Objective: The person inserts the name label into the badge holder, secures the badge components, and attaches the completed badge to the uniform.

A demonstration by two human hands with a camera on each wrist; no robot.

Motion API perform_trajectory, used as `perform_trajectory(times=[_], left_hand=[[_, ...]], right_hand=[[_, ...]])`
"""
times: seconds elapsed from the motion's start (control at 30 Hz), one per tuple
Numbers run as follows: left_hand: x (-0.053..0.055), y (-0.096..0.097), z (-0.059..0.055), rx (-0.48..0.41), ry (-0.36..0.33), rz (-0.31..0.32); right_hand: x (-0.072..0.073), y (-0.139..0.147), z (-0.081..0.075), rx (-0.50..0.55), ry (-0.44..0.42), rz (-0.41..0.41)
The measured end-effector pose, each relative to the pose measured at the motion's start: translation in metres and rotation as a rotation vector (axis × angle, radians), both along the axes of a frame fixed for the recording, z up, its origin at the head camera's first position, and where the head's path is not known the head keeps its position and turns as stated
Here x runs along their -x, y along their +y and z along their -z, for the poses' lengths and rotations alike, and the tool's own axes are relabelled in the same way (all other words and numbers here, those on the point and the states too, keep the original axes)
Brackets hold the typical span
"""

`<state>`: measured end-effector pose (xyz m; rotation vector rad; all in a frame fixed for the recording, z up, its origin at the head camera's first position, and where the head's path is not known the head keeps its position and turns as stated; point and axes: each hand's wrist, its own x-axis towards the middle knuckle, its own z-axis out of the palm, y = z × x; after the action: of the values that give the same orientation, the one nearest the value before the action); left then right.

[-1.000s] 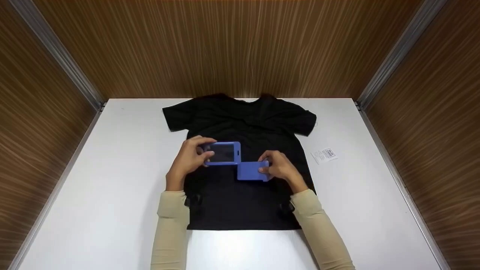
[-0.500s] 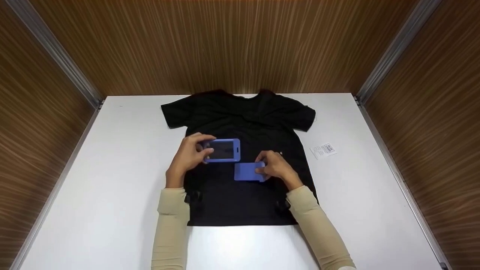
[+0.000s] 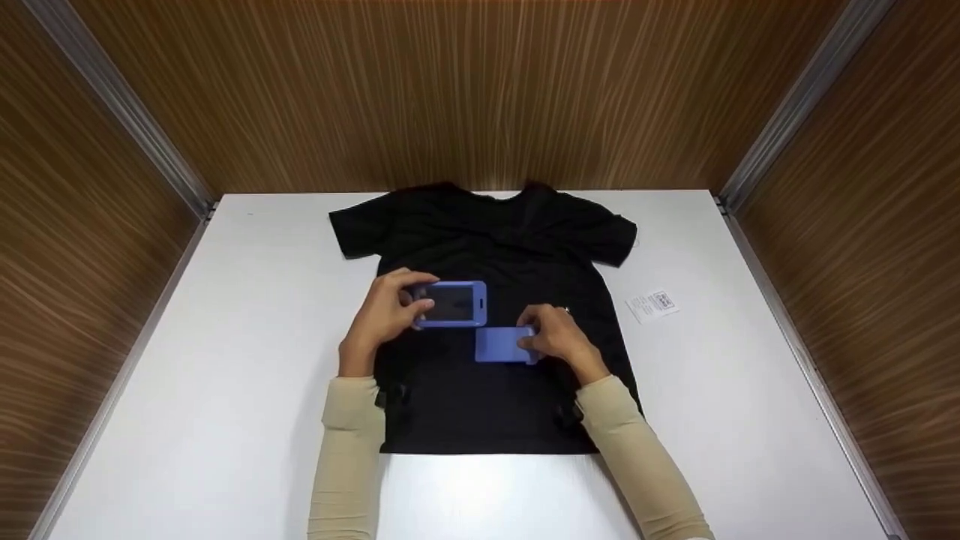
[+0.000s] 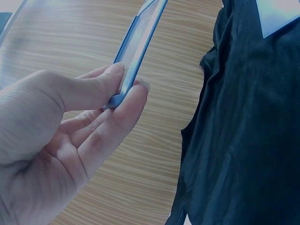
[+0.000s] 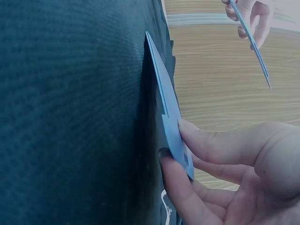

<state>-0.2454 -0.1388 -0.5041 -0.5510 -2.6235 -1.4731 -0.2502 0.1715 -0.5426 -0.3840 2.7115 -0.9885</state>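
Observation:
A blue badge holder with a see-through window and a slot at its right end is in my left hand. Thumb and fingers pinch its left end, and in the left wrist view the holder stands edge-on, raised. My right hand pinches the right end of a flat blue panel, lower and to the right of the holder. In the right wrist view this panel tilts just over black cloth; whether it touches is unclear. Beneath both hands a black T-shirt lies spread out.
A white printed slip lies right of the shirt on the white table. Wood-grain walls with metal corner rails enclose the back and sides. A small black device sits at each wrist.
The blue panel and my right hand have shifted slightly left and nearer the shirt's hem, away from the holder's corner. My left hand keeps the holder almost still. The head view sways slightly.

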Motion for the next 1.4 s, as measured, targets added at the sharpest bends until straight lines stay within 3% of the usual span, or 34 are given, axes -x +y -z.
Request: perform_trajectory(times=[0.37,1.4], left_hand=[[0.0001,-0.0013,-0.0020,-0.026,-0.015,0.014],[0.0003,-0.0010,-0.0032,0.007,-0.007,-0.009]], right_hand=[[0.0007,-0.0017,-0.0005,-0.031,0.022,0.002],[0.0004,-0.0041,0.0044,-0.074,0.058,0.019]])
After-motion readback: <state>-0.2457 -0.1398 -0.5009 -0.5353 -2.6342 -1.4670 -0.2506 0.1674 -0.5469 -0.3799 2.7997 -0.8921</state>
